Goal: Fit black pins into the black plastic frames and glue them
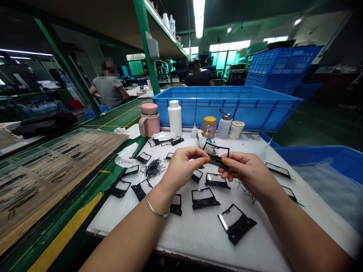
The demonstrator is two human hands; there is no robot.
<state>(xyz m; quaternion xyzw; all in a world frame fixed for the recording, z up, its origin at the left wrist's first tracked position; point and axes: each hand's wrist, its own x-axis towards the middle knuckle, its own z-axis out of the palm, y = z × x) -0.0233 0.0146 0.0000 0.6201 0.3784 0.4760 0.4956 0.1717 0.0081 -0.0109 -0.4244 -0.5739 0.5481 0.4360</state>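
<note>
A black plastic frame with a window-like opening (217, 160) is held up over the white work surface. My left hand (185, 164) pinches its left end between thumb and fingers. At its right end, my right hand (245, 170) grips it the same way, thumb towards me. Orange-brown colour marks the fingertips. Below lie several similar black frames, among them one near the front (238, 223) and one in the middle (204, 198). A tangled heap of thin black strips (153, 169) rests left of my left hand. Some loose strips are partly hidden behind my right hand.
A pink mug (149, 121), a white bottle (175, 119), an orange-lidded jar (209, 126) and a pump bottle (224, 125) line the back. Behind stands a blue crate (227, 102). A compartment tray (56, 166) lies left. Two people sit farther off.
</note>
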